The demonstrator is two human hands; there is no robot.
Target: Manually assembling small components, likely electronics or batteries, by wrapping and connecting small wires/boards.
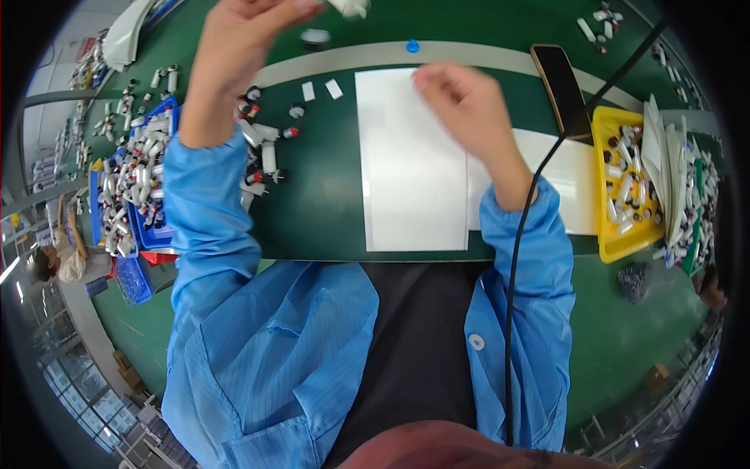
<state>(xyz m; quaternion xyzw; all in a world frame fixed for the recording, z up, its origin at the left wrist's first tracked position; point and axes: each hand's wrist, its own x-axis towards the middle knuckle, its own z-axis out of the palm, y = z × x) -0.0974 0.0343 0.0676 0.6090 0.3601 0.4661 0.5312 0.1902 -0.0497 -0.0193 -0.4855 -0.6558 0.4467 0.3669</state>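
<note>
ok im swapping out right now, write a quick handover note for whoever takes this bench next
Left hand: raised toward the far edge of the bench, beside a small white piece at the top of the picture; whether it grips it cannot be told.
Right hand: resting on the far corner of the white sheet, fingers curled, nothing visibly held.
Parts: the blue bin on the left is full of small white tubes, with loose tubes beside it on the green mat. The yellow tray on the right holds more tubes.
Done: the sheet lies flat at the centre.
Left: no tubes are on the sheet.
</note>
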